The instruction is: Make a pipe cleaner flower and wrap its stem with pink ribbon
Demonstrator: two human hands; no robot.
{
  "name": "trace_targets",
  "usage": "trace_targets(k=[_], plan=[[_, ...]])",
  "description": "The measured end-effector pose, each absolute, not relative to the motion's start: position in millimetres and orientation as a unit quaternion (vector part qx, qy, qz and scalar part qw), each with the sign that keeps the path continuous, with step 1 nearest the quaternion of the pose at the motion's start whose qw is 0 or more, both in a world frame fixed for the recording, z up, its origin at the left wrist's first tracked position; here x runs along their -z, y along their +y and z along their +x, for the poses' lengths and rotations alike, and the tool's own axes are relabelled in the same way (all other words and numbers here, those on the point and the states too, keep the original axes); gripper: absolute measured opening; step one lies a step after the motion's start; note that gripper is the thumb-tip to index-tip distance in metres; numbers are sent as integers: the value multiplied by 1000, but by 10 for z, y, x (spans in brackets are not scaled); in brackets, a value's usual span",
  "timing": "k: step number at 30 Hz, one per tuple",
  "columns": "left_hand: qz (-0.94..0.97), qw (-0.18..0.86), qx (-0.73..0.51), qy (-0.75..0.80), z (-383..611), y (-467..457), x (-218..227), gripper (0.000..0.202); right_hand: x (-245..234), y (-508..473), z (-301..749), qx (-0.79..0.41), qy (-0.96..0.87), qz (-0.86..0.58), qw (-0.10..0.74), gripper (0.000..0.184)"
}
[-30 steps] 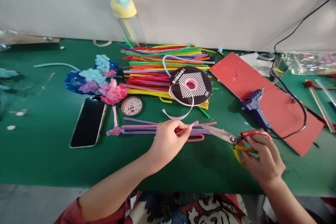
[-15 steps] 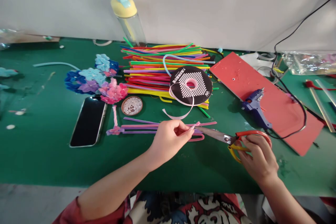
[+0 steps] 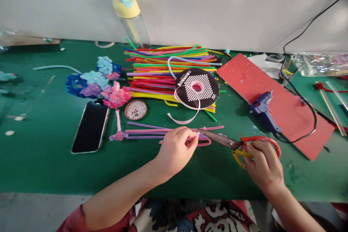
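Note:
My left hand (image 3: pixel 176 148) is closed, thumb and forefinger pinching a small pale pink piece (image 3: pixel 198 133); its kind cannot be made out. My right hand (image 3: pixel 265 166) grips the scissors (image 3: pixel 232 144) by their red and yellow handles. The blade tips reach the pinched piece, lying at or just above my left fingertips. Behind and beneath my left hand lie pink and purple pipe cleaners (image 3: pixel 146 134), partly hidden by it. Beyond the hands, a ribbon spool (image 3: pixel 185 88) rests on a pile of coloured pipe cleaners (image 3: pixel 152 79), its loose pink end curling toward me.
On the left are fuzzy flowers (image 3: pixel 94 79), a phone (image 3: pixel 89 127), a dish of beads (image 3: pixel 136 110) and a small pink flower (image 3: pixel 118 136). A glue gun (image 3: pixel 263 112) with a black cord lies on a red board (image 3: pixel 288 123) at right. A bottle (image 3: pixel 133 21) stands behind.
Both hands and the scissors have shifted slightly left. Less of the pink piece shows past my left fingertips, and the blade tips sit a little higher against the fingers.

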State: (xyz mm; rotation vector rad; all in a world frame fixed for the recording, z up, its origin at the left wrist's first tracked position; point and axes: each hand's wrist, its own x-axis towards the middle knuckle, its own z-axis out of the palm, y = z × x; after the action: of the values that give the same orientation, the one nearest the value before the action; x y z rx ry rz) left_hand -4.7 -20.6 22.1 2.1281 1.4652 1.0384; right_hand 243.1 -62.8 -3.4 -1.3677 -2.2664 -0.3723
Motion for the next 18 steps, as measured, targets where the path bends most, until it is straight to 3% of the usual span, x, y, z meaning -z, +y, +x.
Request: trace_targets(k=[4, 10, 15, 18], plan=[[761, 157, -369, 511, -36, -221, -198, 20, 12, -604, 2390, 138, -823, -502, 227, 16], [732, 218, -379, 523, -36, -205, -214, 20, -48, -567, 2349, 169, -785, -512, 305, 20], [659, 345, -356, 566, -37, -174, -301, 21, -76, -560, 2319, 145, -812, -493, 277, 16], [660, 354, -357, 558, -40, -166, -311, 22, -68, -556, 2322, 132, -825, -487, 255, 14]])
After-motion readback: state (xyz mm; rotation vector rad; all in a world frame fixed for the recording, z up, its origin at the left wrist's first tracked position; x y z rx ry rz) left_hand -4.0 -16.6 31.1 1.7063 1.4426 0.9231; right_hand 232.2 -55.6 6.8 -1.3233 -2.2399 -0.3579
